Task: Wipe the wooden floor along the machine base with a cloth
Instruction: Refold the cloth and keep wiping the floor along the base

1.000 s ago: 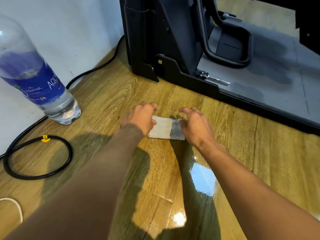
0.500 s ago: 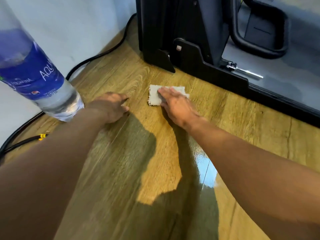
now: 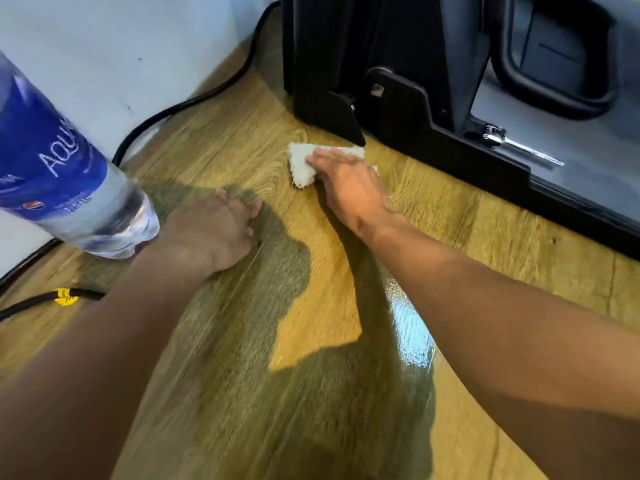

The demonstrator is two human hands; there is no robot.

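A small off-white cloth (image 3: 300,163) lies flat on the wooden floor (image 3: 485,230), close to the front corner of the black machine base (image 3: 408,109). My right hand (image 3: 349,185) presses on the cloth with straight fingers and covers its right part. My left hand (image 3: 216,233) rests on the bare floor to the left of the cloth, fingers on the boards, holding nothing. The picture is blurred around my left arm.
A plastic water bottle (image 3: 65,178) with a blue label stands at the left by the white wall (image 3: 121,46). A black cable (image 3: 194,102) runs along the wall, with a yellow tie (image 3: 65,296) at the left edge. A wet glossy patch (image 3: 412,327) shines under my right forearm.
My right hand has pushed the cloth forward to the machine base's corner. My left hand let go of the cloth and moved left onto the bare floor.
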